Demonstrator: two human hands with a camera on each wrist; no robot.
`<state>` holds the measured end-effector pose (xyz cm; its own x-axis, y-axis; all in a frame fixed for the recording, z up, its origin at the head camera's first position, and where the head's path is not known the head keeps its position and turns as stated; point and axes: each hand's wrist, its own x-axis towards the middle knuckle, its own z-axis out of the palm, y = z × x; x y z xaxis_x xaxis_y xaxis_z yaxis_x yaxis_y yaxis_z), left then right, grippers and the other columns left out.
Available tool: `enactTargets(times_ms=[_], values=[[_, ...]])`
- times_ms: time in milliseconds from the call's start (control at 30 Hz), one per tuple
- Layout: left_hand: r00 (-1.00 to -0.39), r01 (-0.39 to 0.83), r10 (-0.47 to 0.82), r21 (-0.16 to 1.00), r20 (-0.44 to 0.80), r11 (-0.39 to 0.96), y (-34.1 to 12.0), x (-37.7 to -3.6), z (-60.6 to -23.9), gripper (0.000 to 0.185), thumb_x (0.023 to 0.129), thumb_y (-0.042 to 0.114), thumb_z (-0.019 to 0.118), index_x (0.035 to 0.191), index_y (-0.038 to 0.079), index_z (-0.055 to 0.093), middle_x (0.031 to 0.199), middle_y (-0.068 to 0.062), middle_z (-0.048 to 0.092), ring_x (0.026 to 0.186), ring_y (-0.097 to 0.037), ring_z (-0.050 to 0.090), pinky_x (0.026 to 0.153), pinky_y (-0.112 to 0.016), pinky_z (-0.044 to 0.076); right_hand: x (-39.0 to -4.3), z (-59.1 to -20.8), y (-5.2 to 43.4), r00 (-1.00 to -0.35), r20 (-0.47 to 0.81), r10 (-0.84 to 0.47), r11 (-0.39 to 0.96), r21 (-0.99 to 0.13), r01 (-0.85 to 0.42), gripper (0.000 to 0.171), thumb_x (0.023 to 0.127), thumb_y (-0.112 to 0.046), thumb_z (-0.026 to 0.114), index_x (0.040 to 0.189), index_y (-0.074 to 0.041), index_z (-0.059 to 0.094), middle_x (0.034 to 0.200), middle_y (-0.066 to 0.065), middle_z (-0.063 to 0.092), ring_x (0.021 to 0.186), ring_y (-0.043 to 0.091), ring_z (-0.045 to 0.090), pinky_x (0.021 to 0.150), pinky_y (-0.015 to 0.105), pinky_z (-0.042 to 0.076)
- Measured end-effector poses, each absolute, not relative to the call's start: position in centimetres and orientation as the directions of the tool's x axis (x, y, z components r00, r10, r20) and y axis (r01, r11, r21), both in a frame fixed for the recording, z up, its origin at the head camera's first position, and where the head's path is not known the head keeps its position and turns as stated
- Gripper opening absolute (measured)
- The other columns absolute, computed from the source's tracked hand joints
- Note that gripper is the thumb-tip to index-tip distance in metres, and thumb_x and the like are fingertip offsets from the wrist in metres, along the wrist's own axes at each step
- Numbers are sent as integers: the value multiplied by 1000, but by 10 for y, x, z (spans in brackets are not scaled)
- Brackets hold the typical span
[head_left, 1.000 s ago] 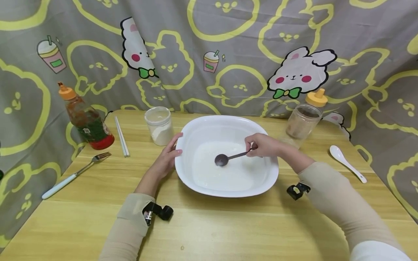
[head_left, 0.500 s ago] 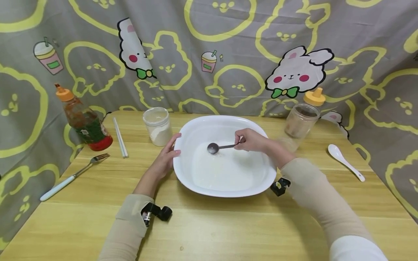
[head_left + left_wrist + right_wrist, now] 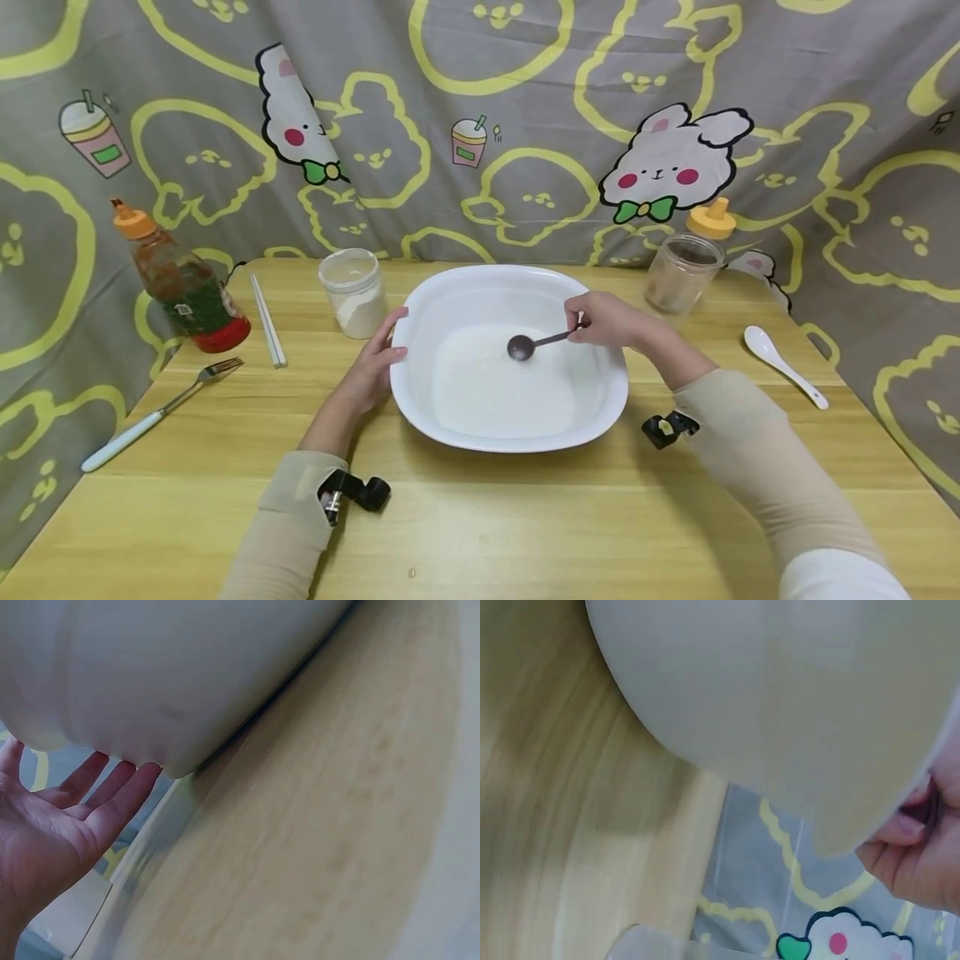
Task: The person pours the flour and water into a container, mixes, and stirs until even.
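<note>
A white basin (image 3: 510,442) with a milky white layer (image 3: 502,392) in its bottom stands mid-table. My left hand (image 3: 375,367) holds its left side, thumb and a finger at the rim; in the left wrist view several fingertips press its outer wall. My right hand (image 3: 611,321) reaches over the right rim and pinches the handle of a dark, round-bowled measuring spoon (image 3: 521,347). The spoon's bowl is at the surface of the white contents, right of the middle. In the right wrist view the basin wall hides most of the spoon.
Left of the basin stand a jar of white powder (image 3: 360,308), chopsticks (image 3: 267,321), a fork (image 3: 161,412) and a red sauce bottle (image 3: 191,300). To its right are a clear jar (image 3: 678,279), a yellow-capped bottle (image 3: 711,221) and a white spoon (image 3: 783,365). A patterned curtain (image 3: 525,125) hangs behind.
The measuring spoon and my right hand went left and away from me, then back to the right. My left hand stays on the basin. The head view has shifted slightly.
</note>
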<state>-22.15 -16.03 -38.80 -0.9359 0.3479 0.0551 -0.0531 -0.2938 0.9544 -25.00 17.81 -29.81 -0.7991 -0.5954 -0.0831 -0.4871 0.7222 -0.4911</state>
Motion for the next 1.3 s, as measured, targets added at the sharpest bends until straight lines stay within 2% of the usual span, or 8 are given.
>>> enactTargets(times_ms=[133,233,433,667,800,933,1100,1300], values=[[-935,-54,351,952,58,-302,-160,-221,-389,58,80,6,45,133,21,26,121,-18,31,93,-27,49,66,-35,49,-258,-305,172,-817,-65,-573,720,-515,-464,11,75,-2,61,71,-6,52,56,0,49,50,10,41,49,25,34],[-934,-48,350,950,67,-308,-159,-221,-390,58,80,5,45,133,20,26,120,-18,32,92,-25,50,66,-34,49,-261,-312,164,-802,-60,-594,671,-588,-452,10,75,-1,60,72,-5,51,58,2,53,49,9,43,48,23,35],[-935,-30,345,951,82,-309,-157,-220,-391,59,79,5,45,133,18,25,118,-17,34,92,-22,50,67,-33,49,-255,-319,153,-748,-110,-655,572,-719,-395,9,76,1,59,73,-2,52,53,5,52,45,8,38,44,20,30],[-936,-15,338,950,96,-312,-157,-219,-390,59,78,5,46,133,18,26,115,-17,35,91,-22,50,67,-33,49,-242,-305,162,-706,-169,-687,636,-609,-474,11,76,0,59,71,-7,51,54,-3,46,48,8,37,48,21,30],[-938,-20,336,950,91,-312,-158,-219,-389,60,78,5,46,133,18,26,115,-18,35,90,-21,51,68,-34,49,-246,-297,176,-742,-148,-653,689,-524,-501,13,74,1,60,69,-7,50,57,-1,46,51,10,39,49,24,31],[-937,-21,337,949,91,-316,-159,-218,-388,60,78,4,45,133,18,26,116,-18,35,91,-22,50,68,-34,49,-252,-296,184,-798,-117,-591,734,-488,-472,13,73,0,60,68,-7,50,57,0,47,52,12,40,50,26,32],[-935,-9,339,946,107,-324,-160,-218,-387,60,78,4,46,133,17,26,117,-18,34,93,-22,49,69,-33,49,-261,-303,173,-821,-90,-563,731,-518,-445,12,73,-1,61,69,-7,51,60,1,51,53,12,43,51,25,35],[-935,-15,341,948,99,-317,-160,-219,-388,59,79,4,45,132,19,27,118,-19,34,95,-25,49,69,-35,49,-263,-312,157,-755,-89,-649,606,-660,-443,11,74,0,61,71,-3,51,59,3,55,51,9,45,48,22,36]])
